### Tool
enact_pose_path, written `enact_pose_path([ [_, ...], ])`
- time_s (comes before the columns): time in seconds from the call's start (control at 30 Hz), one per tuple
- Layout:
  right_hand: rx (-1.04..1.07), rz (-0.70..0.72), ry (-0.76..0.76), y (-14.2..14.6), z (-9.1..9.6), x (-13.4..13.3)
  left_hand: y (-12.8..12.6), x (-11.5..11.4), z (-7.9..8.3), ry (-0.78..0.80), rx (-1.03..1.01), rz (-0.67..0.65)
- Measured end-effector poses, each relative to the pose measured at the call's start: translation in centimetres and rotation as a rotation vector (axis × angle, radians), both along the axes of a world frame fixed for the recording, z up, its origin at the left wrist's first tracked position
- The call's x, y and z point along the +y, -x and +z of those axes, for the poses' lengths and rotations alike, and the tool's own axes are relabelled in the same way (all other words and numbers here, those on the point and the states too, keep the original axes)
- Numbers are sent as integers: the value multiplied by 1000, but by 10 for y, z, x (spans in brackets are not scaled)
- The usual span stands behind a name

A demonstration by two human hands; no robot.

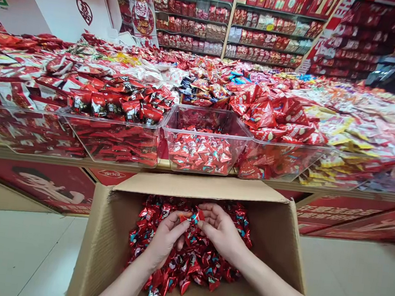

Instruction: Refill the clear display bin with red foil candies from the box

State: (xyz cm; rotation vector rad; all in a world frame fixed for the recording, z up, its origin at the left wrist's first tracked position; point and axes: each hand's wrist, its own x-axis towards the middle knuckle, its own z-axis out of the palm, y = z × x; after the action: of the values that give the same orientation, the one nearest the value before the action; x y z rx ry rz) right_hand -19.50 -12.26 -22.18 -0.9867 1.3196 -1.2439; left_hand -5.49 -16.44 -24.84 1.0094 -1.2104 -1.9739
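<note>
Both my hands reach into an open cardboard box [109, 233] holding a heap of small red-wrapped candies [191, 266]. My left hand [165, 239] is curled, its fingers closed over candies at the top of the heap. My right hand [221, 231] is cupped beside it, fingers bent around more of the same candies. The two hands nearly touch at the fingertips. Just beyond the box, a clear plastic bin [238, 124] on the counter is partly filled with the same red candies.
Neighbouring clear bins [112, 143] and a wide display counter [195, 170] are piled with red and yellow sweets. Shelves [228, 28] of red packages line the back wall. Pale tiled floor [11, 250] lies on both sides of the box.
</note>
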Motion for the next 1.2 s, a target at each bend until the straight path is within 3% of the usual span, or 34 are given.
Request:
enact_pose_path([
  [0.23, 97, 6, 28, -1, 1, 0, 2, 1, 0, 27, -20, -12],
  [0.37, 283, 9, 131, -3, 1, 3, 3, 3, 1, 32, -33, 5],
  [0.5, 429, -42, 288, -6, 13, 10, 0, 2, 1, -88, 84, 91],
  [0.57, 548, -20, 431, -5, 33, 13, -2, 1, -1, -130, 131, 116],
  [0.67, 699, 6, 692, 3, 82, 7, -3, 1, -4, -115, 114, 119],
  [0.8, 930, -215, 931, 33, 159, -41, -3, 1, -5, -95, 55, 111],
  [0.87, 1094, -247, 855, 50, 185, -79, -3, 2, -5, -93, 44, 111],
  [0.93, 1240, -118, 630, 63, 196, -117, -3, 2, -5, -86, 32, 115],
  [1.07, 1340, 287, 78, 70, 187, -162, -4, 0, -9, -55, 9, 122],
  [1.2, 1311, 418, -77, 64, 170, -166, -4, -2, -14, -64, -3, 108],
])
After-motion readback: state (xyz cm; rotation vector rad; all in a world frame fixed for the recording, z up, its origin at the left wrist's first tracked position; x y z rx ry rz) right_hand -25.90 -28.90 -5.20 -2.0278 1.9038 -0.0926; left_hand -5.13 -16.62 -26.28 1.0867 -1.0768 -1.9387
